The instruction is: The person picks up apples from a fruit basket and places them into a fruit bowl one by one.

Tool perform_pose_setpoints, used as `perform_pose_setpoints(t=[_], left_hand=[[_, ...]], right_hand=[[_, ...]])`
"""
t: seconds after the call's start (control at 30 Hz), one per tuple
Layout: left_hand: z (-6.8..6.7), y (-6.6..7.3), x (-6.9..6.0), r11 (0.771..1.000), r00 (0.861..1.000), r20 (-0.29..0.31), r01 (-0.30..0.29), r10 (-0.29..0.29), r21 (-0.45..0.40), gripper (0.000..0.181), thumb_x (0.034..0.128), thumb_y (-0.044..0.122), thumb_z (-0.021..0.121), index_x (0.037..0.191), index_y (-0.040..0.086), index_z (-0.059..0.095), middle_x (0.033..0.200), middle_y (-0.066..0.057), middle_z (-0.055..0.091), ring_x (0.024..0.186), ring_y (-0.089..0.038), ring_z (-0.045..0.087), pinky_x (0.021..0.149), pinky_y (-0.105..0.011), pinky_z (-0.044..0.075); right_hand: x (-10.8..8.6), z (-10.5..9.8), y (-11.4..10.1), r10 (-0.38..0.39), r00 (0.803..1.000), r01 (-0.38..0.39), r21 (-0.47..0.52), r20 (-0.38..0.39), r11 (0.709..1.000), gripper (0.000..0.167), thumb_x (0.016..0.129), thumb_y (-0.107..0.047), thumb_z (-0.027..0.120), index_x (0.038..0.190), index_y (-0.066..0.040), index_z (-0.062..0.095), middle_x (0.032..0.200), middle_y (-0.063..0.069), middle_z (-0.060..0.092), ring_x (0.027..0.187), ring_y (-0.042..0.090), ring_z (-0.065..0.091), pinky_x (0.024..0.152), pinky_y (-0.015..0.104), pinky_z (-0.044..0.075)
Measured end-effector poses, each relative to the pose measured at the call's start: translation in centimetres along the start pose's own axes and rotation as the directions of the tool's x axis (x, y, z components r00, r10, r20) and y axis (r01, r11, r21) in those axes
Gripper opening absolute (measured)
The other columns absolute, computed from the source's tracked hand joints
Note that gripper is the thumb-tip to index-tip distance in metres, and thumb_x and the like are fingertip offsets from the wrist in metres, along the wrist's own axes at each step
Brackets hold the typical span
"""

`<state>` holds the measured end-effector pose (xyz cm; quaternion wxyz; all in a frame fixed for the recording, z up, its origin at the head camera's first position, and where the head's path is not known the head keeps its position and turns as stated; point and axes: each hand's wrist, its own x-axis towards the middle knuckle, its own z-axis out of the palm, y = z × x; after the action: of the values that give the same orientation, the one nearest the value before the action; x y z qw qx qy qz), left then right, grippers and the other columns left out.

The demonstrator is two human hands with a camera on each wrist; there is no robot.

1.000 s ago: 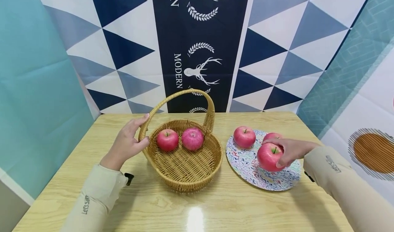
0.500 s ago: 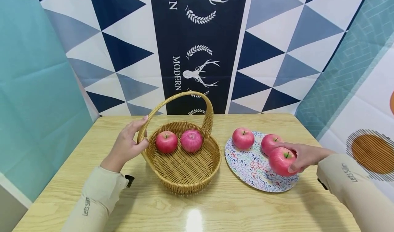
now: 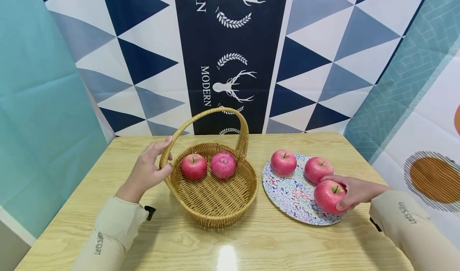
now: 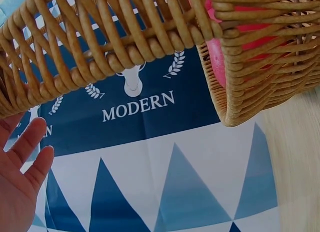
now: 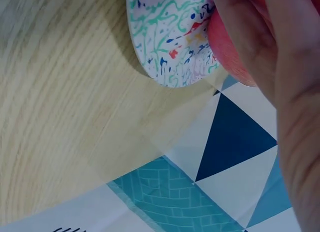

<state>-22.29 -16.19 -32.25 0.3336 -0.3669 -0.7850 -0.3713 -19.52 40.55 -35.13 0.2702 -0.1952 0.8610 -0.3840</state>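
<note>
The left hand (image 3: 148, 170) holds the left side of the wicker basket's handle (image 3: 175, 137), thumb and fingers around it. Inside the basket (image 3: 215, 221) lie a red apple (image 3: 194, 167) and a darker pink round fruit (image 3: 223, 166). At the right, the right hand (image 3: 355, 191) grips a pink apple (image 3: 328, 197) over the right front part of a patterned plate (image 3: 287, 199). Two more apples, one at the back left (image 3: 283, 162) and one at the back right (image 3: 316, 169), sit on that plate. In the right wrist view the fingers partly hide an apple (image 5: 229, 49).
The wooden table (image 3: 179, 247) carries the basket left of centre and the plate on the right. Behind it hangs a cloth with triangles and a deer print (image 3: 230, 43). Teal cloth (image 3: 46, 103) covers the left side.
The right hand has moved right with its apple, then slightly down toward the plate's front right, uncovering the back right apple. The left hand stays on the handle.
</note>
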Motion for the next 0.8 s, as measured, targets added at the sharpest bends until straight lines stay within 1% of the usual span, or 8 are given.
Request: perform_pose_setpoints(t=[0.1, 0.3, 0.37, 0.43, 0.57, 0.67, 0.73, 0.8], left_hand=[[-0.1, 0.0, 0.0, 1.0, 1.0, -0.006, -0.013, 0.013, -0.004, 0.061, 0.069, -0.004, 0.056, 0.129, -0.005, 0.05, 0.08, -0.008, 0.057, 0.083, -0.026, 0.053, 0.084, -0.016, 0.037], [0.0, -0.1, 0.0, 1.0, 1.0, -0.008, -0.022, 0.022, -0.003, 0.061, 0.0691, -0.005, 0.056, 0.129, -0.004, 0.05, 0.081, -0.009, 0.057, 0.081, -0.027, 0.055, 0.088, -0.012, 0.034], [0.0, -0.1, 0.0, 1.0, 1.0, -0.008, -0.019, 0.019, 0.003, 0.061, 0.0686, -0.006, 0.057, 0.129, -0.004, 0.05, 0.082, -0.009, 0.057, 0.08, -0.027, 0.056, 0.089, -0.011, 0.034], [0.0, 0.0, 0.0, 1.0, 1.0, -0.009, -0.016, 0.016, 0.01, 0.06, 0.0682, -0.006, 0.057, 0.128, -0.005, 0.05, 0.083, -0.01, 0.058, 0.08, -0.028, 0.057, 0.09, -0.01, 0.033], [0.0, 0.1, -0.1, 1.0, 1.0, -0.004, -0.005, 0.005, 0.023, 0.06, 0.0681, -0.007, 0.058, 0.127, -0.006, 0.051, 0.086, -0.013, 0.058, 0.082, -0.03, 0.058, 0.091, -0.008, 0.032], [0.0, 0.1, -0.1, 1.0, 1.0, 0.0, 0.002, -0.002, 0.029, 0.06, 0.068, -0.007, 0.058, 0.127, -0.006, 0.051, 0.089, -0.015, 0.059, 0.084, -0.032, 0.058, 0.092, -0.007, 0.031], [0.0, 0.1, -0.1, 1.0, 1.0, 0.002, 0.003, -0.003, 0.03, 0.06, 0.0682, -0.008, 0.058, 0.128, -0.007, 0.051, 0.091, -0.016, 0.059, 0.085, -0.033, 0.059, 0.092, -0.007, 0.031], [0.0, 0.2, -0.1, 1.0, 1.0, 0.004, 0.006, -0.007, 0.03, 0.06, 0.0683, -0.008, 0.058, 0.128, -0.007, 0.051, 0.092, -0.017, 0.059, 0.084, -0.033, 0.059, 0.093, -0.008, 0.031]], right_hand=[[0.1, 0.1, 0.4, -0.046, 0.999, 0.046, -0.012, -0.012, 0.999, 0.071, 0.073, -0.018, 0.07, 0.132, 0.004, 0.037, 0.113, 0.008, 0.051, 0.095, 0.005, 0.053, 0.077, 0.028, 0.051], [0.0, 0.4, 1.0, -0.042, 0.999, 0.042, 0.01, -0.008, 0.999, 0.067, 0.073, -0.018, 0.07, 0.131, -0.001, 0.042, 0.113, 0.008, 0.051, 0.094, 0.006, 0.052, 0.077, 0.028, 0.051], [-0.1, 0.4, 1.1, -0.039, 0.999, 0.039, 0.016, -0.009, 0.999, 0.064, 0.073, -0.019, 0.07, 0.131, -0.007, 0.045, 0.113, 0.006, 0.051, 0.094, 0.004, 0.052, 0.077, 0.028, 0.051], [-0.1, 0.4, 1.3, -0.055, 0.998, 0.055, 0.019, -0.011, 0.998, 0.062, 0.074, -0.019, 0.07, 0.13, -0.01, 0.046, 0.113, 0.007, 0.051, 0.095, 0.005, 0.052, 0.078, 0.028, 0.051], [-0.3, 0.4, 1.5, -0.051, 0.999, 0.051, 0.036, -0.005, 0.998, 0.058, 0.074, -0.019, 0.07, 0.128, -0.031, 0.05, 0.113, 0.005, 0.052, 0.096, 0.005, 0.052, 0.078, 0.029, 0.051], [-0.6, 0.4, 1.7, -0.054, 0.998, 0.055, 0.046, -0.009, 0.997, 0.058, 0.074, -0.019, 0.069, 0.122, -0.045, 0.05, 0.112, -0.001, 0.054, 0.096, 0.005, 0.052, 0.078, 0.028, 0.051], [-0.7, 0.4, 1.9, -0.057, 0.998, 0.058, 0.05, -0.016, 0.997, 0.058, 0.075, -0.019, 0.069, 0.12, -0.049, 0.049, 0.112, -0.005, 0.055, 0.096, 0.004, 0.052, 0.078, 0.027, 0.05], [-0.8, 0.4, 2.0, -0.044, 0.999, 0.045, 0.054, -0.023, 0.998, 0.058, 0.075, -0.019, 0.069, 0.117, -0.053, 0.049, 0.11, -0.005, 0.055, 0.094, 0.004, 0.052, 0.076, 0.027, 0.051]])
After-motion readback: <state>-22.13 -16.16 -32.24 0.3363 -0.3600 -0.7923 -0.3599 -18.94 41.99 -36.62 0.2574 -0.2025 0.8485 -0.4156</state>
